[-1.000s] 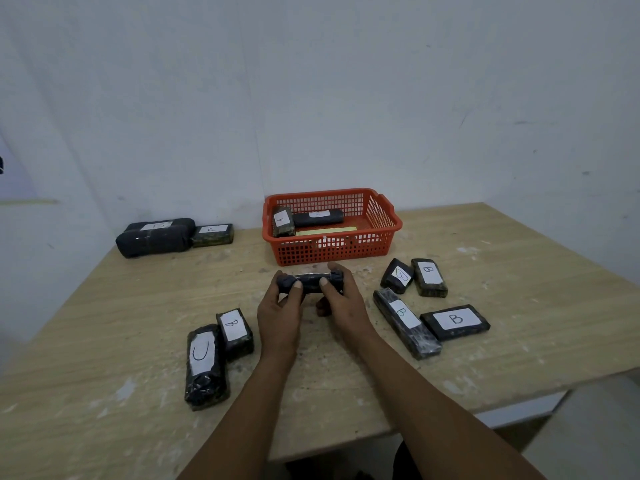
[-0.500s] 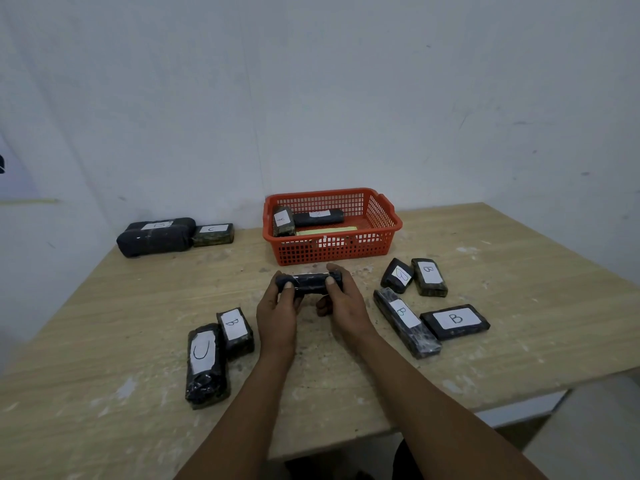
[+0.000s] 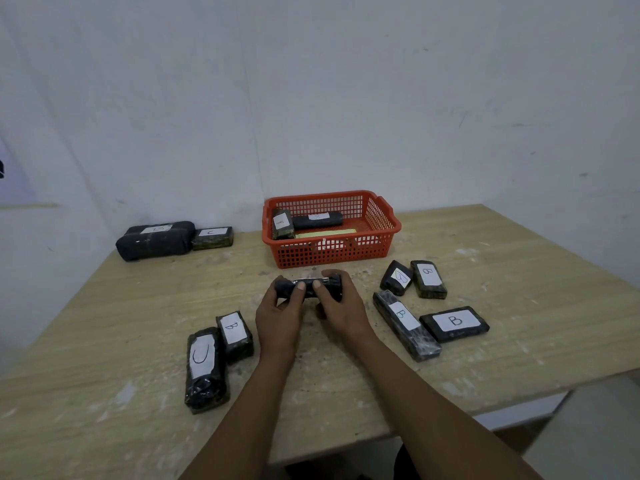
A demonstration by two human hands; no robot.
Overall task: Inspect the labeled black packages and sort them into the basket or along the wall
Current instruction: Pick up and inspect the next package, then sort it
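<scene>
Before the basket (image 3: 330, 252), left hand (image 3: 278, 315) and right hand (image 3: 341, 306) both gripped one black package (image 3: 308, 287) above the table (image 3: 519, 306), thumbs on top.

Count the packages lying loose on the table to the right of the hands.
4: two small ones side by side near the basket, a long one nearer the person, and a flat B-labelled one at its right.

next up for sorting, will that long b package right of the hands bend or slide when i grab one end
The long B package looks like a straight bar lying flat on the table, so it probably stays stiff. Its black wrap is glossy and wrinkled, so it may feel slick. Gripping one end could let the far end sag; the middle seems safer.
</scene>
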